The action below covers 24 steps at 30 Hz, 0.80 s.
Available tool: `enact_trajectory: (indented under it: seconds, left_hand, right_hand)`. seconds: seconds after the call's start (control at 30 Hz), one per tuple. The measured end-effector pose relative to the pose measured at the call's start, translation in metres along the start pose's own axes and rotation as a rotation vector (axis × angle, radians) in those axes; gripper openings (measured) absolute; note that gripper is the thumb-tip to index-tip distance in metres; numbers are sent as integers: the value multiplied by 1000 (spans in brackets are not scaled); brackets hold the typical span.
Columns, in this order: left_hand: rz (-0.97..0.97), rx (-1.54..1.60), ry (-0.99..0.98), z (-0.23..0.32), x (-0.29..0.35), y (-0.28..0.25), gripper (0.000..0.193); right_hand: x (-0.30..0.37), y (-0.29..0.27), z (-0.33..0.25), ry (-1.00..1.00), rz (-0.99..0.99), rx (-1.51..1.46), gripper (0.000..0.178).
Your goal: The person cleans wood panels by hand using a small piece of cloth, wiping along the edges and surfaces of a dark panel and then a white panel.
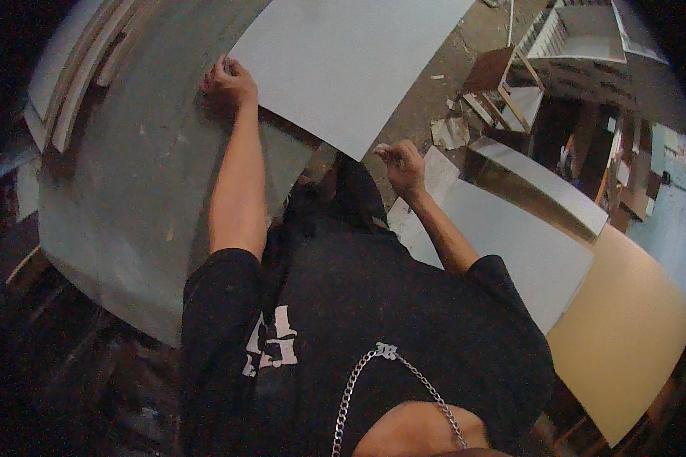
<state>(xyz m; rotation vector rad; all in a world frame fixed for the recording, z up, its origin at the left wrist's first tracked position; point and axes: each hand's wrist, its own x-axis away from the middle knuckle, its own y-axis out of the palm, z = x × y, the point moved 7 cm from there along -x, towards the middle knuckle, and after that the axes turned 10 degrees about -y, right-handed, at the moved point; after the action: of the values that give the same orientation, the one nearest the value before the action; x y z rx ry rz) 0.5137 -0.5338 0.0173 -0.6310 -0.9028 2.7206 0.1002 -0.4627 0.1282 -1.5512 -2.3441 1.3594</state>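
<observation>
A large white flat panel (343, 68) lies partly over a grey-green worktable (122, 175), its near corner pointing toward me. My left hand (230, 84) is closed at the panel's left corner, its fingers curled; what they hold, if anything, is hidden. Just off the panel's right edge, near its closest corner, my right hand (404, 164) is closed too. A small pale bit shows at its fingertips, too small to name.
Long wooden strips (91, 72) lie along the table's far left. To my right stand another white panel (503, 236) and a yellowish board (625, 320). A small wooden frame (503, 87) and a crumpled pale scrap (450, 132) are on the littered floor beyond.
</observation>
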Motion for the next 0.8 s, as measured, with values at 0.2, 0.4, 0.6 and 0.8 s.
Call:
enact_trajectory:
  seconds: [0.2, 0.4, 0.6, 0.8]
  left_hand:
    - [-158, -122, -104, 13, -4, -21, 27]
    - [-144, -184, -77, 26, 21, -17, 27]
    - [-86, 126, -7, -23, -28, 0, 23]
    - [-164, -84, 3, 38, 37, -11, 23]
  right_hand:
    - [6, 27, -2, 163, 121, -179, 9]
    - [-26, -2, 87, 559, 251, 146, 4]
    - [19, 56, 34, 373, 316, -192, 6]
    - [11, 5, 117, 519, 502, -53, 11]
